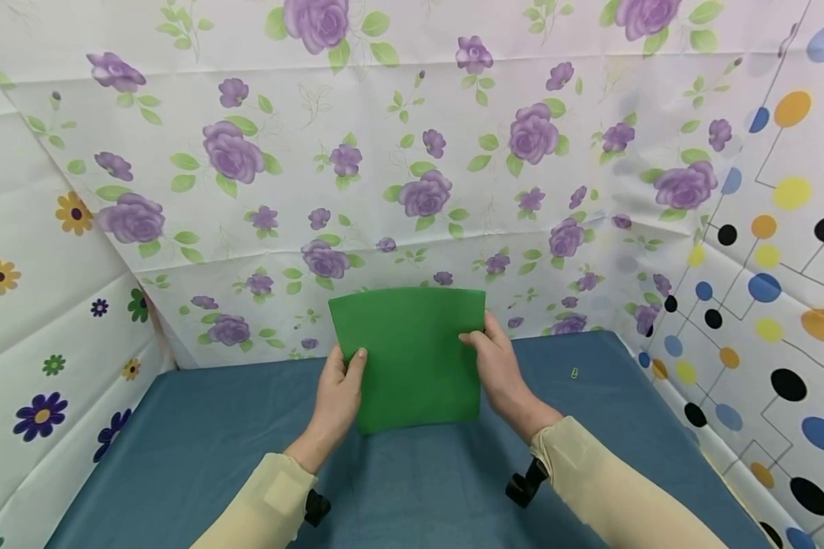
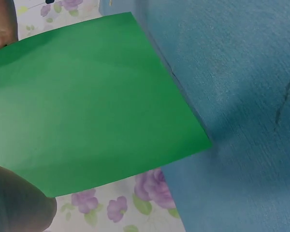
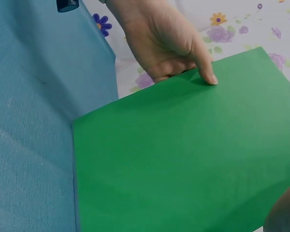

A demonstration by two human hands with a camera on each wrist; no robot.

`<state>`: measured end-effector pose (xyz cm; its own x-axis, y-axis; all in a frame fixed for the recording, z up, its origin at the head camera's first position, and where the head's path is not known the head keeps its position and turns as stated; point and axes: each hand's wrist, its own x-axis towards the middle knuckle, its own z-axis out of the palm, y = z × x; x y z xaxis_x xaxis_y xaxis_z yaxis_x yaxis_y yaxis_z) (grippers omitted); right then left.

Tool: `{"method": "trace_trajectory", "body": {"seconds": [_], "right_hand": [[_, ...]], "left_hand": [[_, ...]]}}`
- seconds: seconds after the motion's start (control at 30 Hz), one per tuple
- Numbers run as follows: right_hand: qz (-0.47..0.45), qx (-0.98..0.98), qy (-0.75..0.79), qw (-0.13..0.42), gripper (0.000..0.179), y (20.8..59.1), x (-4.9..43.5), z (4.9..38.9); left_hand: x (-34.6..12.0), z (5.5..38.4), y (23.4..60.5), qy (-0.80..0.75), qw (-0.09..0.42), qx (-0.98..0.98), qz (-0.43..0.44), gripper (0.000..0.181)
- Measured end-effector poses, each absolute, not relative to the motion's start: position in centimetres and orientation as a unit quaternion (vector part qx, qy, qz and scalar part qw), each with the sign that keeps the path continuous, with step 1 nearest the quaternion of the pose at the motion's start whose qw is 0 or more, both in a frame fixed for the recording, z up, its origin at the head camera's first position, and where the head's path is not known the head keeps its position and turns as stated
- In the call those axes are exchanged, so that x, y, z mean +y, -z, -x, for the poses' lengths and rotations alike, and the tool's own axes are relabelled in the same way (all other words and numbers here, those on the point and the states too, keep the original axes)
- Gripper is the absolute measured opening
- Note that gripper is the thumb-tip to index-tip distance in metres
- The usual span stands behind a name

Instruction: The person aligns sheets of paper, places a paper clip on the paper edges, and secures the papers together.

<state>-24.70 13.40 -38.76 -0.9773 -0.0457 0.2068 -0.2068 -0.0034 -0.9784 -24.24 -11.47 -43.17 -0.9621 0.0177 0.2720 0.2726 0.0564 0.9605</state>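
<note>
A green sheet of paper (image 1: 415,366) is held upright between both hands, its top edge slightly bowed. My left hand (image 1: 338,389) pinches its left side, thumb on the near face and fingers behind. On the right side my right hand (image 1: 500,370) grips the edge in the same way, a little higher. In the right wrist view the left hand (image 3: 166,43) shows its thumb lying over the sheet (image 3: 183,145). The left wrist view shows the sheet's lower edge (image 2: 171,77) close to the blue cloth; whether they touch I cannot tell.
A blue cloth (image 1: 213,427) covers the table. One small yellow-green paper clip (image 1: 574,373) lies on it at the right. Floral sheeting (image 1: 384,152) hangs behind, with a flower-patterned side (image 1: 55,305) at left and a dotted one (image 1: 762,305) at right.
</note>
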Motion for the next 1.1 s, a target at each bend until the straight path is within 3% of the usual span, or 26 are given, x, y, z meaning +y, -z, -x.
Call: {"method": "trace_trajectory", "body": {"seconds": [0.6, 1.1], "right_hand": [[-0.054, -0.710, -0.701, 0.035, 0.058, 40.7, 13.4, 25.0], [0.047, -0.718, -0.694, 0.007, 0.045, 49.9, 12.9, 24.7]], "left_hand": [[-11.5, 24.2, 43.6, 0.699, 0.073, -0.702, 0.113, 0.039], [-11.3, 23.7, 44.4, 0.691, 0.062, -0.717, 0.074, 0.045]]}}
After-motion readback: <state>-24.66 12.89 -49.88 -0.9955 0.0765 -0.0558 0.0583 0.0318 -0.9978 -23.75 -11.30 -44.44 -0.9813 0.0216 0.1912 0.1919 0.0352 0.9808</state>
